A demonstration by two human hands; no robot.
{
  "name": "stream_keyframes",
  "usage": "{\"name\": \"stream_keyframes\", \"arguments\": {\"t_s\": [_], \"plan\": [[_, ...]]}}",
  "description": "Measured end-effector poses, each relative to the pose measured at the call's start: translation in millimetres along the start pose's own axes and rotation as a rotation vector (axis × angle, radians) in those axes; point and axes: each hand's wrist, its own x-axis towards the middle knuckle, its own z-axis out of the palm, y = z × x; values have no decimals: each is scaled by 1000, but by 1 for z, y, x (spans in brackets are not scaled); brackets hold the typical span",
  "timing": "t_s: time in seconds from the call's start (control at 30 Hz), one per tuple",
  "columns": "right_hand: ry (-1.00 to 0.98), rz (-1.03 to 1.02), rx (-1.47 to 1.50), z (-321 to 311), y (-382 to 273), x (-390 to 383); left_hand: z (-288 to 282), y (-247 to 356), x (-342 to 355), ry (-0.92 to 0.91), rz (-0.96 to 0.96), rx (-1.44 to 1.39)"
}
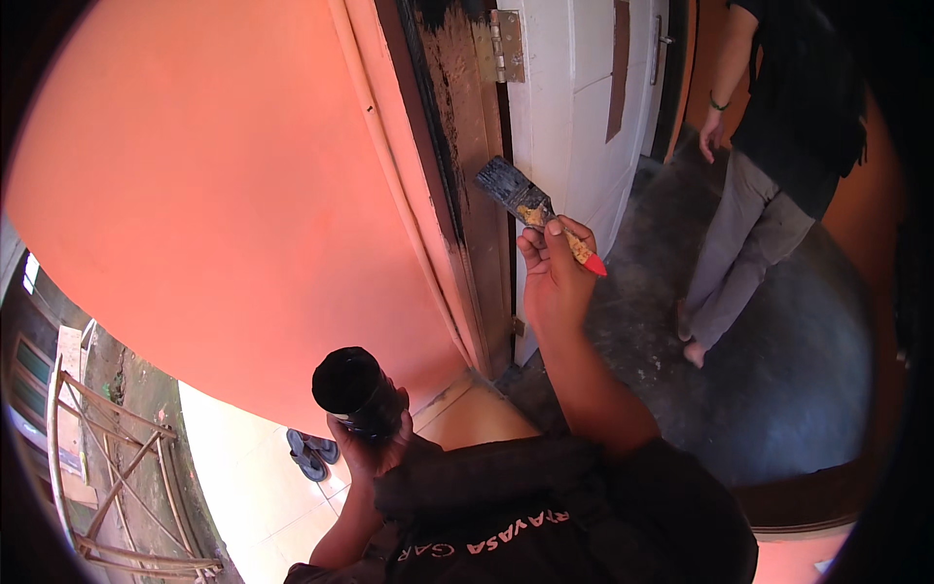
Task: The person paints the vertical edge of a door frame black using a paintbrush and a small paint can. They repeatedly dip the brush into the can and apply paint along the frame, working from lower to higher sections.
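In my right hand (559,255) is a paintbrush (530,206), pinched by its worn, red-tipped handle. The dark, paint-covered bristles point up and left, close to the wooden door frame (477,195). That frame is part black, part bare brown, with patchy dark paint toward its upper end. Lower left, my left hand (375,443) is wrapped round a dark, open-topped can (355,389), coated black inside. How much paint is in it I cannot tell.
A white door (574,107) hangs on a metal hinge (508,47) beside the frame. An orange wall (214,175) stands at left. Another person (769,165) stands barefoot on the dark floor at right. Sandals (311,455) lie on pale tiles near a bamboo rack (122,477).
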Motion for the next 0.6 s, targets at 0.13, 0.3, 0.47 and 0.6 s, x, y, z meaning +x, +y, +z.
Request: {"name": "stream_keyframes", "arguments": {"t_s": [0.13, 0.3, 0.47, 0.6], "plan": [[78, -14, 23, 9, 20, 9, 6, -3, -8, -1, 18, 65], [175, 43, -50, -10, 62, 13, 19, -2, -14, 33, 48, 78], [218, 132, -224, -53, 67, -14, 18, -4, -15, 50, 74, 99], [78, 8, -452, -61, 41, -21, 23, -8, -12, 100, 61, 52]]}}
